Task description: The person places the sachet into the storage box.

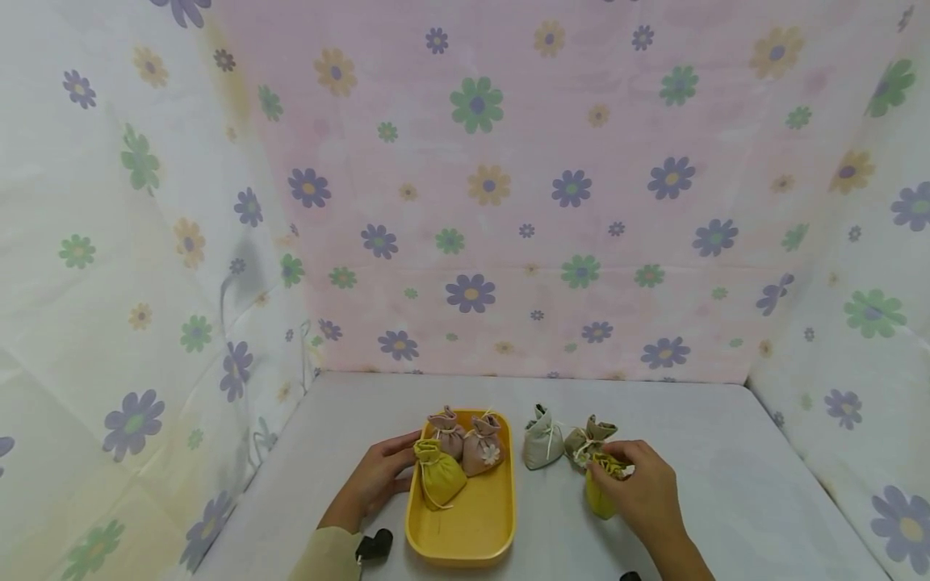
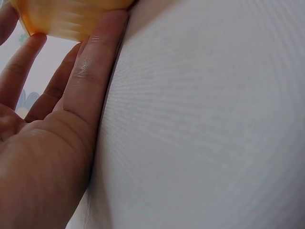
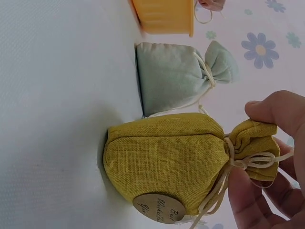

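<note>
My right hand [image 1: 645, 488] pinches the gathered neck of a mustard-yellow drawstring pouch [image 3: 167, 160], which hangs upright with its base close over the table. A cream cord is tied in a bow round that neck, and a round brown tag [image 3: 158, 208] sits on its side. At the left side of the yellow tray [image 1: 461, 549], my left hand [image 1: 378, 478] touches the wall with extended fingertips. Inside the tray's far half stand another yellow pouch [image 1: 441, 478] and two dusty-pink pouches, one [image 1: 446, 436] behind and one [image 1: 483, 453] with a white flower.
A pale grey-green pouch [image 1: 542, 444] stands right of the tray, with a brown pouch [image 1: 585, 438] beside it, just behind the held one. A small black object [image 1: 374, 546] lies near my left wrist. Flower-printed cloth [image 1: 508, 323] walls in the white table [image 1: 734, 452].
</note>
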The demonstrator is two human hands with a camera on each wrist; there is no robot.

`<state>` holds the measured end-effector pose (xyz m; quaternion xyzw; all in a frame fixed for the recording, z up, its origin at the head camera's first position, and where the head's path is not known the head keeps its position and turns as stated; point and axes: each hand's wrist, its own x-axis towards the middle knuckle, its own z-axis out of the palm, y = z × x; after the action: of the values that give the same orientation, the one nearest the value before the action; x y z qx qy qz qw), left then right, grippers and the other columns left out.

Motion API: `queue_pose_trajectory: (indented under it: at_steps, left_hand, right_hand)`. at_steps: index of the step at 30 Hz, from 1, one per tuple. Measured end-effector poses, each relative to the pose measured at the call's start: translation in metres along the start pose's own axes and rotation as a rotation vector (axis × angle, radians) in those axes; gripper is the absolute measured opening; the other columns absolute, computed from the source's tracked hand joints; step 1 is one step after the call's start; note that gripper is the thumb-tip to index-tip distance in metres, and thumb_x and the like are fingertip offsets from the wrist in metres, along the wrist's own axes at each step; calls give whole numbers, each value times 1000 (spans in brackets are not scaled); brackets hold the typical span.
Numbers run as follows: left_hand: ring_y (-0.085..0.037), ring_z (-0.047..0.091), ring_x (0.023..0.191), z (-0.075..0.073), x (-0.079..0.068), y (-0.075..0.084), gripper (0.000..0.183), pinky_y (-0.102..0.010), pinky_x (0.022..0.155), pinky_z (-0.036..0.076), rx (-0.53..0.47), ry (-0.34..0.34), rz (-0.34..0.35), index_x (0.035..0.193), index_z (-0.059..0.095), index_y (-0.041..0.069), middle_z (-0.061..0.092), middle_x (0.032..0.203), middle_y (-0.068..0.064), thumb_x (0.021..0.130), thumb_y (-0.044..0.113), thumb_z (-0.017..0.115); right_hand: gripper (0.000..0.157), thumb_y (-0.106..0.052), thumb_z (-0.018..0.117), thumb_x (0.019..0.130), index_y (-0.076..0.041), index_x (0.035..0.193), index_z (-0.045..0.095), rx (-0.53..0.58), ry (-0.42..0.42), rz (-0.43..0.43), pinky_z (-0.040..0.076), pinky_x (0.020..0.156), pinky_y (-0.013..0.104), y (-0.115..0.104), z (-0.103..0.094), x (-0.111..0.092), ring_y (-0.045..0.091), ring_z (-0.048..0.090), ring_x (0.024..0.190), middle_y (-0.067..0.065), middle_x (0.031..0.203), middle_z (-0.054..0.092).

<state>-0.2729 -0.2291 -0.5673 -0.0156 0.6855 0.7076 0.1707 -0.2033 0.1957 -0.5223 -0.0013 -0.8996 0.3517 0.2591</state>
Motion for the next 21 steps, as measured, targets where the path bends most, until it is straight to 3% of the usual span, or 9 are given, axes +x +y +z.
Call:
queue_pose_trajectory:
  at_steps: [5, 21]
  left_hand:
    - [-25, 63, 129, 1, 0, 1, 65, -47, 95, 61, 3, 3, 0, 154, 51, 13, 49, 158, -16, 96, 35, 74]
    - [-26, 63, 129, -2, 0, -2, 65, -47, 94, 61, 1, -4, 2, 154, 51, 13, 50, 157, -16, 97, 34, 73]
  right_hand:
    - [24, -15, 94, 74, -14, 92, 79, 42, 36, -26, 58, 62, 18, 1, 2, 1, 15, 71, 83, -5, 90, 74]
    - [16, -11, 91, 77, -15, 88, 80, 16, 41, -33, 57, 60, 18, -6, -1, 5, 14, 72, 76, -3, 87, 77]
